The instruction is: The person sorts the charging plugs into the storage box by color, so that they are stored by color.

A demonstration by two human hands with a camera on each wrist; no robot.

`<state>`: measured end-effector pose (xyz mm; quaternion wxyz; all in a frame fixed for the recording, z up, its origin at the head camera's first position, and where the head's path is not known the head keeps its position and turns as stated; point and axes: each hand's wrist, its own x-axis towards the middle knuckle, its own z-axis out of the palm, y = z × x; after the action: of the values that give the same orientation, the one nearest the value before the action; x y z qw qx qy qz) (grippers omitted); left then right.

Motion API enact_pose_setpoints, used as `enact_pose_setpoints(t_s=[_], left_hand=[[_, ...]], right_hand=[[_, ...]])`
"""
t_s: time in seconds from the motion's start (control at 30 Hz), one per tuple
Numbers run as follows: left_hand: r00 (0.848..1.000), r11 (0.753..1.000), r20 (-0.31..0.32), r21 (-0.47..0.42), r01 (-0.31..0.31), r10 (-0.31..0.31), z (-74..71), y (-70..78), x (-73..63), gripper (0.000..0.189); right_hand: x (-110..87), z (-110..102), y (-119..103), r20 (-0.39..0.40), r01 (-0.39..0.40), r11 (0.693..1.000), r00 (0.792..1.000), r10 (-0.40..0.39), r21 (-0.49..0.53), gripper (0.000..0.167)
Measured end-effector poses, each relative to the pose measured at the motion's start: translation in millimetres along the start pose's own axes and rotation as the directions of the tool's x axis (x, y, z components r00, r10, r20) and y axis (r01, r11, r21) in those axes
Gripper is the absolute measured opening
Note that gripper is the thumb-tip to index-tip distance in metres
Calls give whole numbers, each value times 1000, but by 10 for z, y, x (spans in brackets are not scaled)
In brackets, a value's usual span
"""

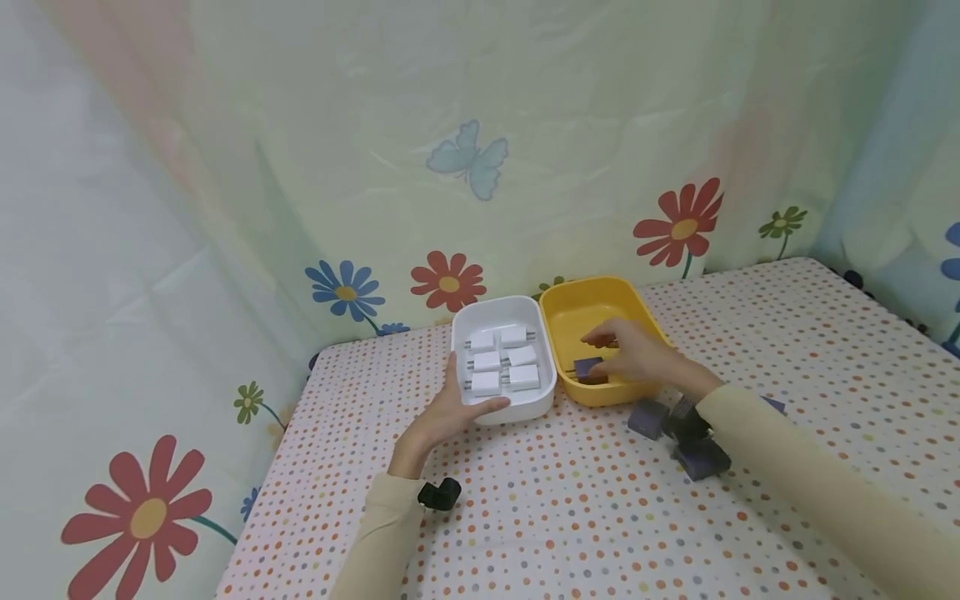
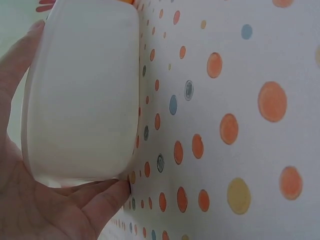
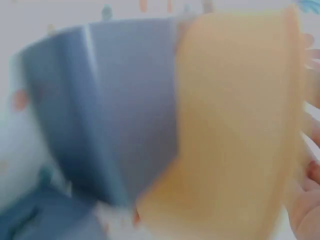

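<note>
My left hand (image 1: 442, 412) holds the near left corner of a white plastic bin (image 1: 543, 392). Its thumb lies along the front rim, and the fingers are against the left side. Inside sit several white plug chargers (image 1: 486, 383) in two columns, prongs showing. My right hand (image 1: 637, 354) reaches into the yellow bin (image 1: 592, 292), fingers apart. A dark purple plug charger (image 1: 588, 369) lies in that bin, overlapped by the thumb tip. In the right wrist view, a blurred purple charger (image 3: 135, 100) stands before the yellow wall, with fingers only at the right edge.
The two bins stand side by side near the curtain at the back. Several dark purple chargers (image 1: 701, 458) lie loose right of the yellow bin, partly under the right forearm. A dotted cloth (image 1: 540, 517) covers the table. A black wrist camera (image 1: 439, 494) sits by the left sleeve.
</note>
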<state>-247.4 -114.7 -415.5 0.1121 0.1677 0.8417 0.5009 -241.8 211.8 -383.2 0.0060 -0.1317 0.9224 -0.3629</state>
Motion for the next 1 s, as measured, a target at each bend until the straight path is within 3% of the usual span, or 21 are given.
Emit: enact_pose_setpoints(t_s=[0.13,0.23,0.37,0.47,0.63,0.83,1.0], left_hand=[[1000,1000,-10,10,-27,27,-56,-14,-30,123],[999,999,-30,4,-34,34,-79,-28,-30,123],[999,999,8,-6,-41,41,-36,-36,29,123],[999,999,20,4,-38,38,-12,-39,61,123],[999,999,-17,26,-27,28,-41,-42,61,124],[996,996,7,-22,-85,86,-18,-36,84,119],[997,997,14,-26,-75,75,3,-13,80,119]], right_hand=[[-262,-192,-85,-43,117,993,992,-116,23,45],[-546,-303,-85,-15,190,981,982,-190,46,42],[-983,-391,129,67,231,973,971,-231,11,42],[-1202,-379,362,123,264,964,958,-258,-39,42],[-1358,-264,634,129,321,943,942,-309,-84,45],[-1423,-192,690,77,310,934,951,-300,-181,51],[-1405,-156,714,98,275,940,961,-260,-200,52]])
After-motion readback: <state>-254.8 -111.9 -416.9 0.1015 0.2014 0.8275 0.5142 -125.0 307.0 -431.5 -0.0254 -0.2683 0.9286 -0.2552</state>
